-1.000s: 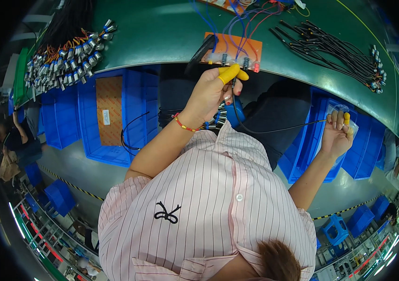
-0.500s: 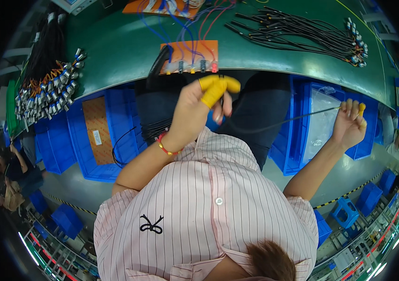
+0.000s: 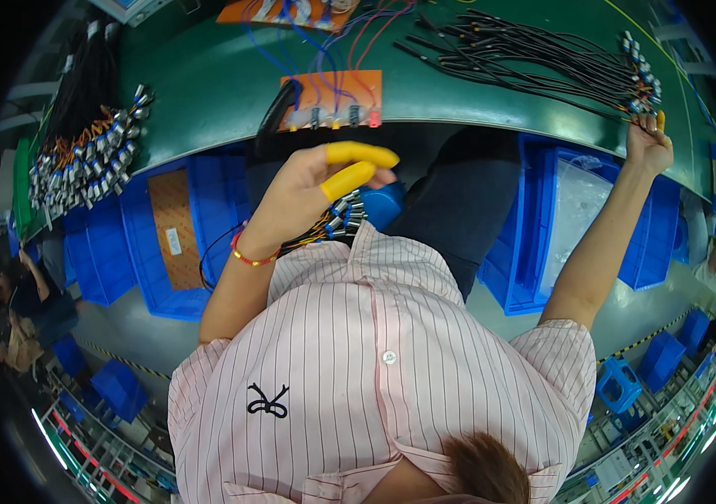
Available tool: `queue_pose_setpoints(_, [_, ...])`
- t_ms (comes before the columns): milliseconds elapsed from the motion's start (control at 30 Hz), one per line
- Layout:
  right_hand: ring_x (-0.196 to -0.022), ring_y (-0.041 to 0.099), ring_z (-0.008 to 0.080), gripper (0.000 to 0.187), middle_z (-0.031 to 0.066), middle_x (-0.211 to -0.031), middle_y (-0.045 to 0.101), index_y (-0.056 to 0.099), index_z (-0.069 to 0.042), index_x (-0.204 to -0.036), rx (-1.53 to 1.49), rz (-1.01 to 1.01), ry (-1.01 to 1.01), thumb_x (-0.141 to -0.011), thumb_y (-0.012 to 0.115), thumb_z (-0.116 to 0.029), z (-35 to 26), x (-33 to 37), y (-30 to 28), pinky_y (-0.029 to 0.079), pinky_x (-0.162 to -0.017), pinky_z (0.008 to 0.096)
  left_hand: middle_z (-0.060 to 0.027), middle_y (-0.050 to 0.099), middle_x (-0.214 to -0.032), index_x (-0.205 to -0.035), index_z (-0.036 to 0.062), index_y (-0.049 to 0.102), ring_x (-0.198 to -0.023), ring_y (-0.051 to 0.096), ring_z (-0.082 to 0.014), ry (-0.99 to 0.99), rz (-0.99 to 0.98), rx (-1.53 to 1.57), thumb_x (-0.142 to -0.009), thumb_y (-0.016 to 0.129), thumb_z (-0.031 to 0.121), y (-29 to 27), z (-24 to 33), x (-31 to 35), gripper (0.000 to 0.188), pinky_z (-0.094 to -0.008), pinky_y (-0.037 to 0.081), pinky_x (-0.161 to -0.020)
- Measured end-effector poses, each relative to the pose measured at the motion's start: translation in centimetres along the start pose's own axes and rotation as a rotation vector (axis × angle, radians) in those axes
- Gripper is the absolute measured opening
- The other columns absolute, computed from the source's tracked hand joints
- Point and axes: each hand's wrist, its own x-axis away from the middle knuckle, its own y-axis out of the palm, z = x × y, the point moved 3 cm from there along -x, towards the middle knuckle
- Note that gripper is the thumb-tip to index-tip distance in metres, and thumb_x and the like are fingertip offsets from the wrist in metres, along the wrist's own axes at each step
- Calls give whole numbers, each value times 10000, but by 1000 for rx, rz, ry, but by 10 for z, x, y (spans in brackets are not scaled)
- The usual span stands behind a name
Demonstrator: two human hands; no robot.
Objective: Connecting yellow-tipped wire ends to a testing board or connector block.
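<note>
My left hand (image 3: 303, 189), wearing yellow finger cots, hovers over my lap below the near table edge. Its fingers are stretched and apart, with nothing seen between them. Under it lies a bunch of cables with silver and blue connectors (image 3: 345, 218) and orange wires. My right hand (image 3: 650, 147), raised at the table's right front edge, has its fingers closed on the connector end of a black cable, next to a pile of black cables (image 3: 526, 59). Its grip is partly hidden. An orange board (image 3: 341, 84) with coloured sockets and a black lead stands at the table's front edge.
A large bundle of cables with metal connectors (image 3: 85, 164) hangs over the green table (image 3: 198, 92) at left. Blue bins (image 3: 144, 269) stand under the table on both sides. Another orange board (image 3: 249, 12) lies farther back, joined by blue and red wires. Other people are at the far sides.
My right hand has moved up and outward to the cable pile with the cable. My left hand has let the cable go and drawn back left and down, uncovering the connectors in my lap.
</note>
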Motion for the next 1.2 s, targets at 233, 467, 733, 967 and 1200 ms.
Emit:
queue_pose_setpoints(233, [-744,446,248,435,167,-786,499,544,137,-1033,254,-8,-144,-731,456,-164,23,-21,6,362,-709,368,-101,636,-932,-971,-1,696,-872,628,-242,-125,470,-777,-822,688,68,-56,-82,68,164,-314,488,-801])
queue_pose_setpoints(467, [-914,620,225,365,136,-1027,652,663,29,-1122,1890,60,-858,-900,555,-240,39,28,88,465,-848,326,-110,574,-969,-882,14,692,-926,523,-275,-145,288,-1404,-725,696,66,-57,-110,67,166,-368,432,-804])
queue_pose_setpoints(733, [-920,616,207,279,82,-1001,652,656,-50,-1117,1137,-801,-343,-849,612,-116,138,272,210,472,-839,325,-66,596,-742,-907,-4,592,-661,559,-113,-176,284,-567,-825,679,31,-66,-75,70,125,-266,464,-626])
queue_pose_setpoints(967, [-993,574,238,352,98,-941,635,610,-30,-1164,1019,-1021,503,-872,654,-221,191,329,190,459,-883,366,-80,668,-891,-1082,-1,638,-774,647,-98,-46,113,-394,-886,624,33,-42,-14,53,199,-243,499,-665])
queue_pose_setpoints(1200, [-668,456,138,217,26,-759,481,575,3,-1001,-167,-136,417,-952,541,-205,80,226,103,432,-665,281,-97,631,-853,-1093,15,669,-705,609,-184,144,235,-718,-882,608,61,-57,-12,52,224,-252,460,-659])
